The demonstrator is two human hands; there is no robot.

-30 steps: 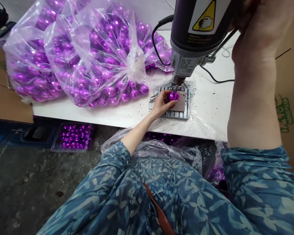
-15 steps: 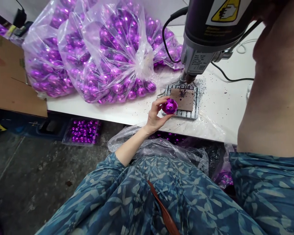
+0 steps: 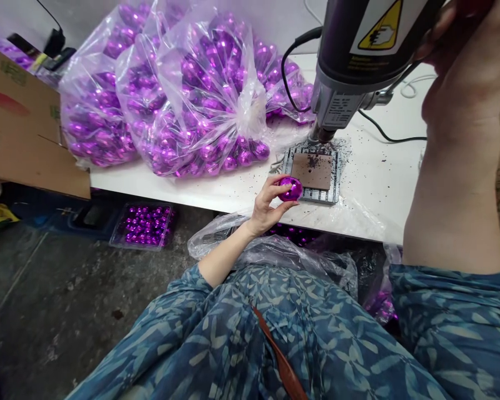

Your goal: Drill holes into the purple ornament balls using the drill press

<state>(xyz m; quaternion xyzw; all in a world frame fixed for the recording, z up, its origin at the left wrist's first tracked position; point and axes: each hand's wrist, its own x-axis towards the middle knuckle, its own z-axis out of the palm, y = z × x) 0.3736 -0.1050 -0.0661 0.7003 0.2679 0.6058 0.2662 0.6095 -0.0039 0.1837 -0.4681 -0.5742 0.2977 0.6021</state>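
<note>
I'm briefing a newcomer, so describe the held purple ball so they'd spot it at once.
Find the black-and-grey machine over the white table. Below it, by the near left corner of the brown board, is the left hand. It holds a single shiny purple ball, unlike the many packed in the clear bags.

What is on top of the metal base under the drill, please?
A tan board and dark shavings lie on the metal base. The board covers its middle; the purple ball in the left hand hides its near left corner.
</note>
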